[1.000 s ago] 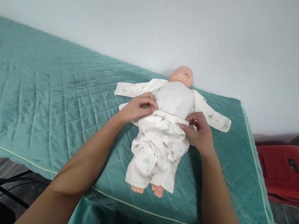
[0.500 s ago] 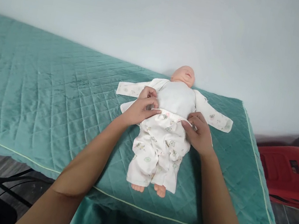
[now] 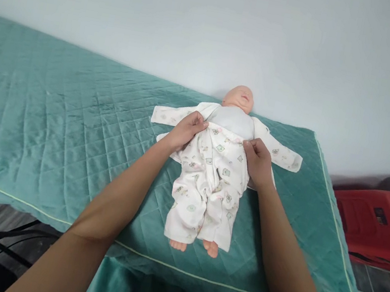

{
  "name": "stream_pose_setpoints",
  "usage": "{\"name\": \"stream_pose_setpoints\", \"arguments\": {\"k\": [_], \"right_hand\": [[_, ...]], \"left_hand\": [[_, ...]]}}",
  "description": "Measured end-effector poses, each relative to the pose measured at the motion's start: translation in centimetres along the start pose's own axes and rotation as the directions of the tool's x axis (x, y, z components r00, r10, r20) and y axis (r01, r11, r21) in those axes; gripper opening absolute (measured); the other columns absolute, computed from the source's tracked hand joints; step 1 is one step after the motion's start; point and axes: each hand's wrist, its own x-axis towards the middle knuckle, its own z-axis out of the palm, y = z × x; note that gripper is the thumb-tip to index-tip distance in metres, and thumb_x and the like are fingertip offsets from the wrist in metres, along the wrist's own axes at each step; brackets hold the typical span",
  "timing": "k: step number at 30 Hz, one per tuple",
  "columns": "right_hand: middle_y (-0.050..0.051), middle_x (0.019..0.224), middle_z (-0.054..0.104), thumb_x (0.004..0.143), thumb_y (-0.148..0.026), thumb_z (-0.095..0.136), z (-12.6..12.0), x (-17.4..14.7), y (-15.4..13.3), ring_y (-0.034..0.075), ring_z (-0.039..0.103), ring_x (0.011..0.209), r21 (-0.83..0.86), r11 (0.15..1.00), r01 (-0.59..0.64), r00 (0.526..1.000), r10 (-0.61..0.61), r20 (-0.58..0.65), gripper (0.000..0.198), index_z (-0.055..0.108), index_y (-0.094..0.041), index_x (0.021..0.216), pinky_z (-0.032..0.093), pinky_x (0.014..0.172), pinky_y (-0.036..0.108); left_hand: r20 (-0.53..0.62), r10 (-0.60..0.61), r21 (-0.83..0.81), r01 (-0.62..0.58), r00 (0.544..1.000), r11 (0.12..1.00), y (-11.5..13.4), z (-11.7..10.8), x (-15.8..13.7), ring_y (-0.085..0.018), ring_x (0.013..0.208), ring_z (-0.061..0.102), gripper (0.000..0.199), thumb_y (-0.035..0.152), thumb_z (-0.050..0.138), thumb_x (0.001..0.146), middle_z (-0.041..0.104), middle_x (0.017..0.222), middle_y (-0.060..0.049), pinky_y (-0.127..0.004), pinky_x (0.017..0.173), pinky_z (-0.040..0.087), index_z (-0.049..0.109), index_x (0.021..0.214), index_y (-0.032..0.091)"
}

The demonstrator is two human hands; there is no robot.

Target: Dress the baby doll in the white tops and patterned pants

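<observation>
A baby doll [image 3: 239, 98] lies on its back, head toward the wall and bare feet toward me. White printed baby pants [image 3: 219, 170] cover its legs and reach up over the belly. My left hand [image 3: 188, 130] pinches the waistband at the doll's left-hand side in view, and my right hand [image 3: 258, 162] pinches it at the opposite side. A white printed shirt [image 3: 283, 157] is on the doll's arms, sleeves spread out and its front open over the pale torso [image 3: 233, 120]. Part of the shirt's lower edge shows beside the hips.
The doll rests on a green quilted bed cover [image 3: 69, 134] with pale piping. Behind it stands a plain wall [image 3: 201, 26]. A red plastic object [image 3: 377, 226] is on the floor at right. Black metal bars [image 3: 8, 239] show at lower left.
Both hands have drawn the pants' waistband upward, from the lower belly to the chest, so less of the torso shows. The doll itself stays in place.
</observation>
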Motion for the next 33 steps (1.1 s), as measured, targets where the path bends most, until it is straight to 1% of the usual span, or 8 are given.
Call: {"name": "stream_pose_setpoints", "arguments": {"k": [2,5,9,12,17,23,26,33], "right_hand": [[-0.004,0.066,0.044,0.088,-0.06,0.065,0.0,0.1,0.4,0.014,0.04,0.067,0.078,0.996,-0.043,0.999,0.044,-0.006,0.043,0.052,-0.023,0.071,0.036,0.063,0.028],[-0.004,0.065,0.045,0.08,-0.062,0.072,-0.1,0.1,0.7,0.014,0.04,0.063,0.239,0.957,-0.163,0.986,0.165,0.013,0.044,0.052,-0.024,0.071,0.035,0.06,0.028],[-0.004,0.065,0.047,0.071,-0.057,0.079,-0.8,0.2,0.6,0.013,0.04,0.057,0.46,0.828,-0.321,0.943,0.323,0.076,0.043,0.051,-0.025,0.074,0.037,0.055,0.028],[-0.004,0.066,0.048,0.068,-0.053,0.081,-1.5,0.3,0.6,0.013,0.042,0.057,0.518,0.785,-0.34,0.935,0.339,0.101,0.042,0.051,-0.025,0.076,0.039,0.054,0.028],[-0.004,0.067,0.049,0.068,-0.046,0.084,-3.0,0.0,0.7,0.012,0.042,0.057,0.479,0.78,-0.404,0.913,0.311,0.263,0.036,0.059,-0.024,0.082,0.035,0.051,0.026],[-0.005,0.072,0.055,0.073,-0.043,0.082,-4.1,-0.9,0.3,0.01,0.045,0.062,0.328,0.856,-0.399,0.882,0.26,0.394,0.033,0.063,-0.021,0.089,0.033,0.057,0.024],[-0.005,0.073,0.055,0.074,-0.04,0.077,-3.9,-0.9,0.2,0.01,0.045,0.063,0.258,0.891,-0.375,0.893,0.272,0.36,0.029,0.061,-0.02,0.089,0.032,0.058,0.024],[-0.007,0.065,0.049,0.071,-0.029,0.064,-2.6,-0.6,0.5,0.011,0.043,0.059,0.05,0.956,-0.29,0.946,0.278,0.164,0.015,0.057,-0.021,0.081,0.032,0.056,0.025]], "left_hand": [[0.013,-0.075,-0.102,0.076,0.997,0.992,0.0,-0.1,-0.1,-0.011,0.064,0.039,0.032,0.04,0.072,0.079,0.043,0.072,0.004,-0.023,0.059,0.031,0.046,0.079,0.021],[0.03,-0.144,-0.154,0.147,0.989,0.977,0.3,-0.5,-0.7,-0.009,0.062,0.039,0.032,0.039,0.077,0.075,0.045,0.071,0.004,-0.022,0.057,0.03,0.051,0.079,0.02],[0.063,-0.176,-0.111,0.182,0.982,0.977,0.5,-1.5,-1.3,-0.008,0.062,0.043,0.033,0.042,0.079,0.073,0.05,0.073,0.004,-0.021,0.056,0.031,0.057,0.082,0.019],[0.12,-0.185,-0.033,0.19,0.975,0.981,0.6,-2.4,-1.6,-0.008,0.061,0.044,0.033,0.044,0.077,0.074,0.053,0.074,0.004,-0.02,0.055,0.032,0.06,0.087,0.019],[0.292,-0.222,0.047,0.218,0.93,0.975,1.5,-3.5,-2.2,-0.007,0.064,0.049,0.033,0.036,0.076,0.074,0.056,0.077,0.004,-0.019,0.057,0.035,0.06,0.097,0.019],[0.336,-0.241,0.089,0.224,0.911,0.971,1.9,-3.4,-2.4,-0.007,0.068,0.052,0.028,0.023,0.072,0.07,0.058,0.079,0.004,-0.018,0.061,0.038,0.058,0.094,0.018],[0.307,-0.225,0.11,0.2,0.925,0.974,1.3,-3.4,-2.3,-0.007,0.065,0.05,0.023,0.022,0.07,0.071,0.056,0.077,0.004,-0.019,0.059,0.037,0.057,0.09,0.018],[0.175,-0.127,0.144,0.103,0.976,0.984,0.4,-2.7,-2.0,-0.008,0.06,0.045,0.021,0.033,0.069,0.08,0.053,0.072,0.004,-0.02,0.055,0.034,0.055,0.088,0.019]]}}
